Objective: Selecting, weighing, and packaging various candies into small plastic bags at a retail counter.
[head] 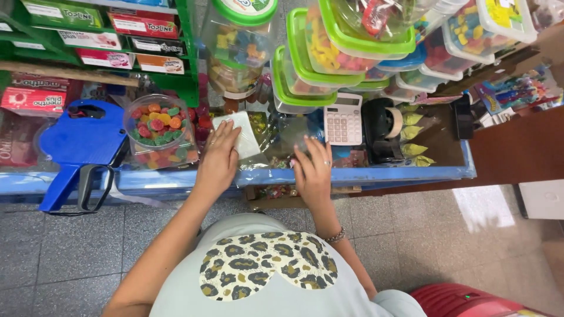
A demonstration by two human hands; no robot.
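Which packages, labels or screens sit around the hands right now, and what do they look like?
Calculator: right of the white packet, pale pink, small grey screen.
White packet: flat, square, under the left hand.
Candy tub: left, round, clear, red, orange and green sweets.
Gum boxes: upper-left green shelf, flat, colourful.
Right hand: on clear wrapping.

The candy tub [155,123] sits left of the paper pad [242,134], the calculator [343,120] right, apparently on the counter [376,174].

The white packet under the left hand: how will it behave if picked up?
The white packet looks thin and flat, so probably light and somewhat floppy. Its surface seems glossy, so it may slide on the clear plastic it lies on. The left hand rests on its edge; a pinch grip should do.
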